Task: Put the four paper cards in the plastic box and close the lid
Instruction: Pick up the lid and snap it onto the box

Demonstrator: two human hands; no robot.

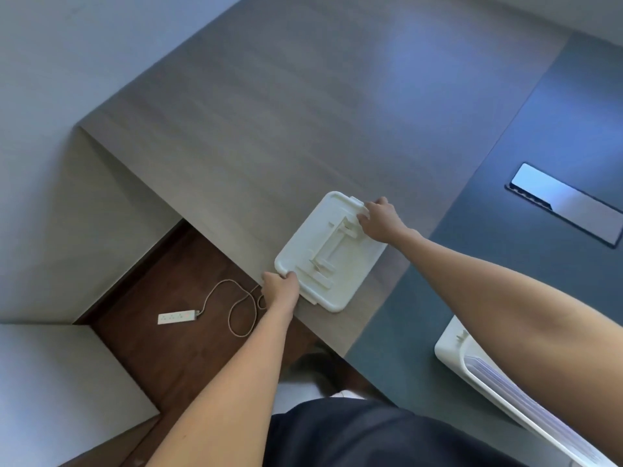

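A white plastic box (328, 251) lies on the wooden desk (269, 136) near its front edge, with its lid on top and a raised handle moulding in the middle. My left hand (280, 288) grips the box's near left corner. My right hand (381, 219) holds the far right end, fingers on the lid by the latch. No paper cards are visible; the inside of the box is hidden by the lid.
A white power strip (177, 316) with a looping cable lies on the dark floor left of the desk. A silver cable hatch (566, 203) sits in the blue desk section. A white rack with sheets (505, 389) stands at the lower right.
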